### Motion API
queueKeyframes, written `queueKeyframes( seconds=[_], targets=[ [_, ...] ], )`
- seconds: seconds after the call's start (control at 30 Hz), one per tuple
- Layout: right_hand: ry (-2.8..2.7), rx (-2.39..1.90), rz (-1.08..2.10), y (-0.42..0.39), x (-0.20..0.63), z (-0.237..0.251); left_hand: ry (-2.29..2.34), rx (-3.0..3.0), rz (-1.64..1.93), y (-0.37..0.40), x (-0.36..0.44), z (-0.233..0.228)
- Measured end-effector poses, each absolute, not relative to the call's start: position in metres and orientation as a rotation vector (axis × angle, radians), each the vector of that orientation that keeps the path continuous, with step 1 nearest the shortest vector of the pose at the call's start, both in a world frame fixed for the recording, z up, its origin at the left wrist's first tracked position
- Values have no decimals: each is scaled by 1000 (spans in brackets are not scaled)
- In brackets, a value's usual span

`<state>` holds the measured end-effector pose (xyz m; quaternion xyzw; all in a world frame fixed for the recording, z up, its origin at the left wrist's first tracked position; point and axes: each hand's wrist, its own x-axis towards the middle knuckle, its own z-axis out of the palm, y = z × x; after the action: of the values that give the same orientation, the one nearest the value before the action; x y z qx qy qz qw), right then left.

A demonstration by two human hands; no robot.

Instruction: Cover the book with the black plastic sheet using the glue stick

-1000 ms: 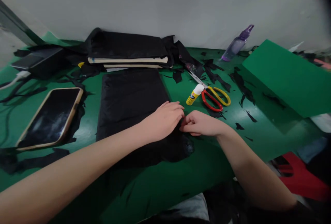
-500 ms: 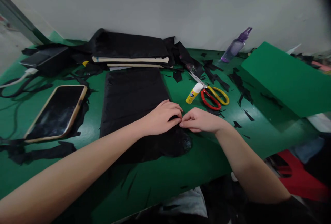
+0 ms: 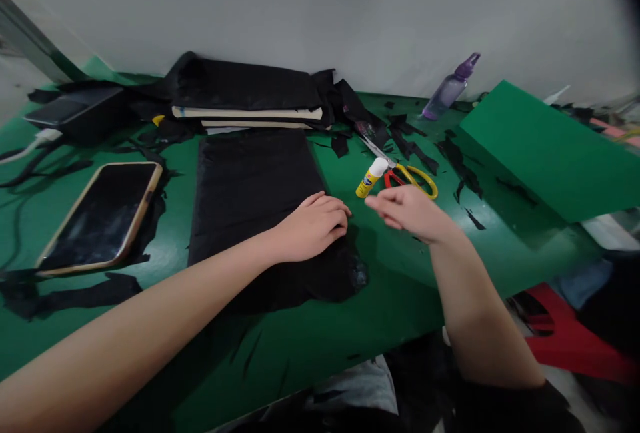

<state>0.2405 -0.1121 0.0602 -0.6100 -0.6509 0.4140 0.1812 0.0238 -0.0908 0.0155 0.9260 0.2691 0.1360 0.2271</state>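
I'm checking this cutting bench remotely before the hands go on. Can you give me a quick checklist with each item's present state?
1. Left hand flat on the black fabric panel: ok.
2. Right hand free, lifted off the green table: ok.
3. Yellow glue stick with white cap capped, lying beside the right hand: ok.
4. Red-and-yellow-handled scissors blades shut: cannot tell, partly hidden.
5. Phone in tan case apart from the panel: ok.

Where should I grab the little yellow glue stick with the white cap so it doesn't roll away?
Grip the small yellow glue stick around its yellow barrel, coming down from above with fingers on its two long sides. It lies flat on the green table, white cap pointing away towards the red-and-yellow scissors, so its rounded sides are free.
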Motion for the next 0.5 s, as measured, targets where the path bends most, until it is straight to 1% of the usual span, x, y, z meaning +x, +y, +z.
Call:
queueKeyframes(
  seconds=[0.07, 0.1, 0.17, 0.37, 0.5],
  targets=[
    [-1649, -1781, 809, -108, 247, 56, 748, 2562, 372, -92, 24, 16],
    [-1581, -1783, 678, -106, 249, 53, 749, 2566, 369, -92, 24, 17],
    [-1545, -1763, 543, -102, 248, 45, 745, 2566, 357, -93, 24, 18],
    [-1806, -1769, 441, -98, 233, 29, 729, 2497, 365, -93, 23, 21],
    [-1865, -1776, 440, -96, 233, 26, 699, 2412, 380, -89, 21, 23]
  ],
)
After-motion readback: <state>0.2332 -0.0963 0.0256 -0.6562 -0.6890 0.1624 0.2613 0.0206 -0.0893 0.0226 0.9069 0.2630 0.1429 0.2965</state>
